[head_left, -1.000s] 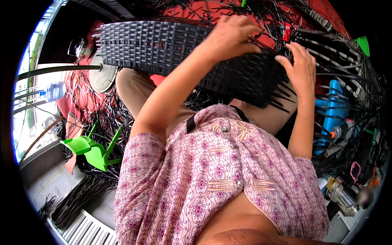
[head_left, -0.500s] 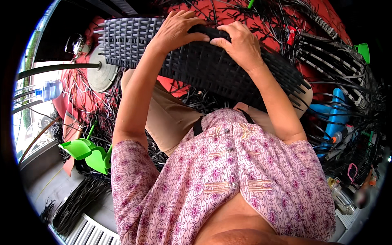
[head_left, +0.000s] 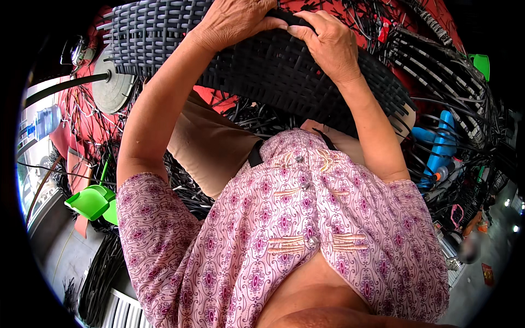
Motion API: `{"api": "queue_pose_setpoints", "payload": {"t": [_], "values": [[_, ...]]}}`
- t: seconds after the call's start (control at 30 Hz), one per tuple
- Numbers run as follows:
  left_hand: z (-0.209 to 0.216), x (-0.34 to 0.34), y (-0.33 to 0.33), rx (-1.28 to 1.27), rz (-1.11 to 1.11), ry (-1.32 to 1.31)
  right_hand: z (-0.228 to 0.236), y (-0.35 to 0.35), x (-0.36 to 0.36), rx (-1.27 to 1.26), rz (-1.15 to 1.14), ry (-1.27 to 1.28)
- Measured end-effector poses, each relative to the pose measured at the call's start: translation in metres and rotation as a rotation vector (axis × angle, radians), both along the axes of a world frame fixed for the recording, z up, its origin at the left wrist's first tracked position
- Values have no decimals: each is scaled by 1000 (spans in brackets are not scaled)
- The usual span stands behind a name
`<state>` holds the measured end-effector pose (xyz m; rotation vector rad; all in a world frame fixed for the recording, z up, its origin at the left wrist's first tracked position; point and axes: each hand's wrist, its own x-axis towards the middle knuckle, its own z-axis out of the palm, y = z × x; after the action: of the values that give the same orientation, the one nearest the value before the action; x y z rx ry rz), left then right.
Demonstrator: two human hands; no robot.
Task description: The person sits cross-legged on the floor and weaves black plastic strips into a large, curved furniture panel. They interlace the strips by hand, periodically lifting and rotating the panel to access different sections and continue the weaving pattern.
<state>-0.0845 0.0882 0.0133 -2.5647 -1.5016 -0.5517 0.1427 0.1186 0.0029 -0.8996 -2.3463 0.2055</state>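
Note:
A long panel woven from dark grey and black flat strips [head_left: 158, 41] lies across my lap, with loose strip ends sticking out at both short ends. My left hand [head_left: 235, 23] is closed on its far edge, thumb on the near face; the frame's top cuts off part of the fingers. Close beside it, my right hand [head_left: 330, 46] grips the same dark edge between thumb and bent fingers. The two thumbs almost meet there. What the fingertips do behind the edge is hidden.
Loose black strips [head_left: 262, 117] tangle around my legs on a red floor covering [head_left: 219, 98]. At left are a grey disc [head_left: 112, 87] with a pole, a green dustpan [head_left: 90, 201] and a strip bundle [head_left: 101, 279]. Blue tubes [head_left: 442, 145] and another woven piece [head_left: 437, 76] are at right.
The left hand and the panel's left end sit higher and further left in the picture, while the whole view has shifted somewhat. Both hands keep hold of the panel's edge.

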Motion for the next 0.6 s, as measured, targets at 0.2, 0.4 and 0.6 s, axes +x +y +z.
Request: {"api": "queue_pose_setpoints", "payload": {"t": [0.2,0.4,0.6], "values": [[-1,-2,8,11,2,-47,4,9,4,-109,-7,-55],[28,5,-12,16,-84,-50,14,-8,33,-26,-68,-184],[5,13,-7,73,-76,-93,9,-10,32,-12,-48,-102]]}}
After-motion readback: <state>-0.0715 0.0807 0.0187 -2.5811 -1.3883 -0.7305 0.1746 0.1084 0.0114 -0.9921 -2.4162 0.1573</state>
